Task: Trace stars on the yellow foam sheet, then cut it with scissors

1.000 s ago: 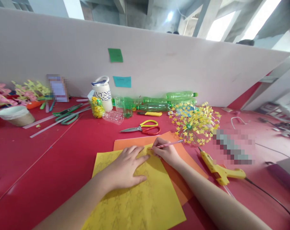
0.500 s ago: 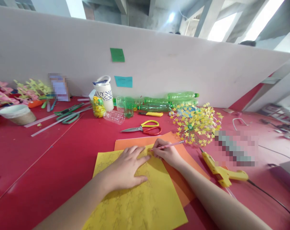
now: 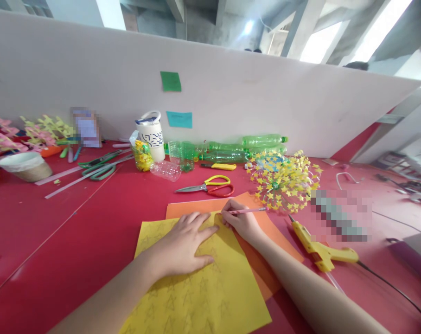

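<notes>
Palm down, the left hand (image 3: pixel 188 243) lies spread on a yellow sheet (image 3: pixel 240 287), its fingers fanned toward the upper right and its thumb held apart from them. The right hand (image 3: pixel 244 225) rests near the sheet's upper right corner and pinches a pink pencil (image 3: pixel 247 211) between thumb and fingers, the shaft slanting only slightly, its rear end pointing right; whether the tip touches the paper is too small to tell. Faint star-like outlines run in rows over the yellow sheet, which lies on the red table (image 3: pixel 92 236) directly before the person, partly covering an orange sheet (image 3: pixel 193 208) that shows beyond its top edge and along its right side. Just past the papers lie scissors (image 3: pixel 206 185) with one yellow and one red handle loop, blades pointing left, and behind them a yellow-handled cutter (image 3: pixel 224 166). To the right of these stands a cluster of small yellow stars (image 3: pixel 283 183), and nearer, beside the right forearm, a yellow glue gun (image 3: pixel 320 253) lies with its nozzle toward the stars. Green plastic bottles (image 3: pixel 264 140) lie along the foot of the pale partition (image 3: pixel 238 93), and farther left a white tumbler (image 3: pixel 155 143) stands upright behind a small container of yellow pieces (image 3: pixel 143 157).
</notes>
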The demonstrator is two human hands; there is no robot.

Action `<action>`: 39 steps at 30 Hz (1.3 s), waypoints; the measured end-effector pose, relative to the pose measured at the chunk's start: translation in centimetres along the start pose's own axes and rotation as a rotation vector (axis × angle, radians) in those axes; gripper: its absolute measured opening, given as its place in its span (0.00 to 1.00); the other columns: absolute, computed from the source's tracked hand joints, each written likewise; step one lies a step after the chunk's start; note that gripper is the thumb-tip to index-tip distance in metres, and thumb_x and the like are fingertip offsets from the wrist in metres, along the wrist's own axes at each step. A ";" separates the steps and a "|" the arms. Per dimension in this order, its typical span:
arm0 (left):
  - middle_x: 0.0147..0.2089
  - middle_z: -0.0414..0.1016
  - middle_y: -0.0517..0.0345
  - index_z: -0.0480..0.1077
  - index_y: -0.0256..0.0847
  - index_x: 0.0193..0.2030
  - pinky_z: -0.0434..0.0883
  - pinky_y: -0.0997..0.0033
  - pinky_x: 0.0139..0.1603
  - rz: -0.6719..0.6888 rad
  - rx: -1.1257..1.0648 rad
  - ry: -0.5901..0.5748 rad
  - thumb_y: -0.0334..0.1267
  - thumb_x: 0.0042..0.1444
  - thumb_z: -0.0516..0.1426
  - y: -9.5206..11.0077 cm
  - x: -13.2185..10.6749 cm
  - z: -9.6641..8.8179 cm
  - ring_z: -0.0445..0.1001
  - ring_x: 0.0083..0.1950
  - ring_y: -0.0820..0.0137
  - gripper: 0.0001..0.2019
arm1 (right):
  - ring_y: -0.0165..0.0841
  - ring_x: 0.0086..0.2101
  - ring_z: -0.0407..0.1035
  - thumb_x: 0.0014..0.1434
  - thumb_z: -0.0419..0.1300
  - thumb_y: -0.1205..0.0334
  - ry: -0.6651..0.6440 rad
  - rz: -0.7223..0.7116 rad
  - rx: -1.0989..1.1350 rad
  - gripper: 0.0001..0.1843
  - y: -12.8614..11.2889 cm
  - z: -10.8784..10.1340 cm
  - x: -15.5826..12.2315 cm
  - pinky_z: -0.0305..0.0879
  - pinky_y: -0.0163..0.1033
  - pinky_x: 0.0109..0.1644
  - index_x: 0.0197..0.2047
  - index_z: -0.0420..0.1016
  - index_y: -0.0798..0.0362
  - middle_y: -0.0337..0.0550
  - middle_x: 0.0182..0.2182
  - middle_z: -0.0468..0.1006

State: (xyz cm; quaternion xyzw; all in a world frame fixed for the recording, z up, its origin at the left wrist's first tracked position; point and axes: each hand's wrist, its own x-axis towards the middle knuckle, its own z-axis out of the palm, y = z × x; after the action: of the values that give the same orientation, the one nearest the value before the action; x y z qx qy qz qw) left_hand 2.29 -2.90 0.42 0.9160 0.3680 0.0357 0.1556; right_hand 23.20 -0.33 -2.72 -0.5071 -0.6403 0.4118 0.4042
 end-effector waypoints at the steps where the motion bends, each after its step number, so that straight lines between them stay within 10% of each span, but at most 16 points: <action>1: 0.67 0.42 0.58 0.51 0.55 0.62 0.51 0.51 0.58 0.001 -0.002 0.000 0.56 0.53 0.51 0.0 0.0 0.0 0.44 0.64 0.53 0.30 | 0.25 0.18 0.62 0.53 0.52 0.65 0.005 0.000 0.000 0.04 0.0 0.0 0.0 0.57 0.29 0.21 0.27 0.63 0.53 0.35 0.18 0.69; 39: 0.66 0.44 0.57 0.52 0.55 0.62 0.52 0.51 0.58 0.002 -0.004 0.024 0.55 0.52 0.52 0.1 0.1 0.1 0.45 0.63 0.52 0.30 | 0.25 0.19 0.58 0.49 0.53 0.68 -0.029 -0.029 -0.074 0.04 0.0 0.1 0.0 0.51 0.30 0.21 0.24 0.62 0.53 0.34 0.16 0.68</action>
State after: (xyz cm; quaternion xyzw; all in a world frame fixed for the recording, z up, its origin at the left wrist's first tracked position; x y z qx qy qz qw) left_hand 2.44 -2.89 0.32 0.9157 0.3687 0.0474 0.1530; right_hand 23.13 -0.32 -2.79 -0.5063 -0.6682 0.3893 0.3815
